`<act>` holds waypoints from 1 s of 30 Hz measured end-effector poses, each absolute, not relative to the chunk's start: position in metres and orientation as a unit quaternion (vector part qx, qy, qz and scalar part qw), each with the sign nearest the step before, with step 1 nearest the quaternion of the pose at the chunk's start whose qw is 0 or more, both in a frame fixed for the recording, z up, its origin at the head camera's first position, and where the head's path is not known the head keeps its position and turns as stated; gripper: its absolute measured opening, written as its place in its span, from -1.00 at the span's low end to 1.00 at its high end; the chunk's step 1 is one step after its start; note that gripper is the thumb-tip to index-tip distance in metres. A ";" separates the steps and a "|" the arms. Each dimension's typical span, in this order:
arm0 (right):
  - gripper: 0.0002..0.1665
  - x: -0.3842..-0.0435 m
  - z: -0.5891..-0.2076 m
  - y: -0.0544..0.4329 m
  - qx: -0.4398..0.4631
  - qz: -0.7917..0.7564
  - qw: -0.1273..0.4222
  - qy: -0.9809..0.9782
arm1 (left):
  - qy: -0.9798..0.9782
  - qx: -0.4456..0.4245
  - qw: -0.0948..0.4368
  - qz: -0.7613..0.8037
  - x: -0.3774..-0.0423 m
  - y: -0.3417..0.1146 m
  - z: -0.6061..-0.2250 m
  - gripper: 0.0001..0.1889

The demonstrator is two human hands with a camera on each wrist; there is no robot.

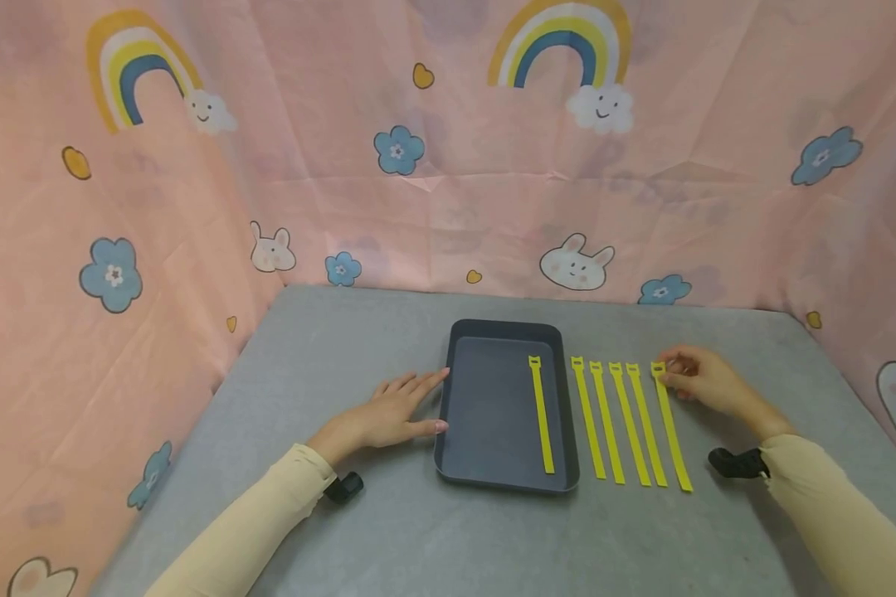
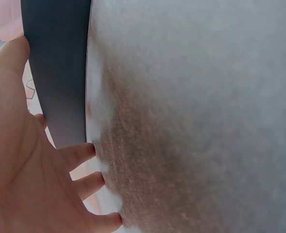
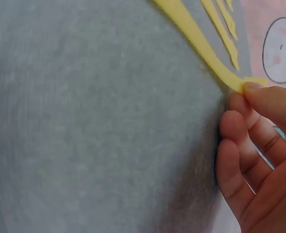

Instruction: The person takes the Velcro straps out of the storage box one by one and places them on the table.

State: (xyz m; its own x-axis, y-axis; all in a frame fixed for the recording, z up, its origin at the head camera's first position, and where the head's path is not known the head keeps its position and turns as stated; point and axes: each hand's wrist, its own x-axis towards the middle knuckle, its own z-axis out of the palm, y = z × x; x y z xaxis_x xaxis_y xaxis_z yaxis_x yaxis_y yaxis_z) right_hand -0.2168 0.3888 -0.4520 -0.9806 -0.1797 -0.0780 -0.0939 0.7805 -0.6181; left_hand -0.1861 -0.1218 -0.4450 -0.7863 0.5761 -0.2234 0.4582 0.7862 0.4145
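Note:
My right hand point(image 1: 705, 383) pinches the slotted head end of the rightmost yellow cable strap point(image 1: 674, 435) between thumb and index finger. In the right wrist view that end of the strap point(image 3: 196, 36) curves up off the tabletop, while its tail lies flat in the head view. Several more yellow straps point(image 1: 608, 423) lie side by side left of it. A shallow dark grey tray point(image 1: 485, 414) sits in the middle, with one yellow strap point(image 1: 542, 414) lying lengthwise near its right wall. With fingers spread, my left hand point(image 1: 388, 417) rests at the tray's left wall, thumb and index fingertips against it.
The grey tabletop point(image 1: 328, 348) spreads around the tray. Behind it and along both sides hangs a pink cloth point(image 1: 478, 207) printed with rainbows, flowers and rabbits. A black wrist mount point(image 1: 739, 464) shows under the right cuff, another point(image 1: 346, 487) under the left.

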 end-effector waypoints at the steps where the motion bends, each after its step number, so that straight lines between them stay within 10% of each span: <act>1: -0.60 -0.217 -0.453 0.388 -0.070 -0.322 0.064 0.942 | 0.929 0.278 0.172 0.172 -0.186 -0.122 -0.445 -0.11; 30: -0.63 -0.218 -0.466 0.382 -0.052 -0.283 0.025 0.957 | 0.929 0.278 0.173 0.175 -0.186 -0.121 -0.445 -0.11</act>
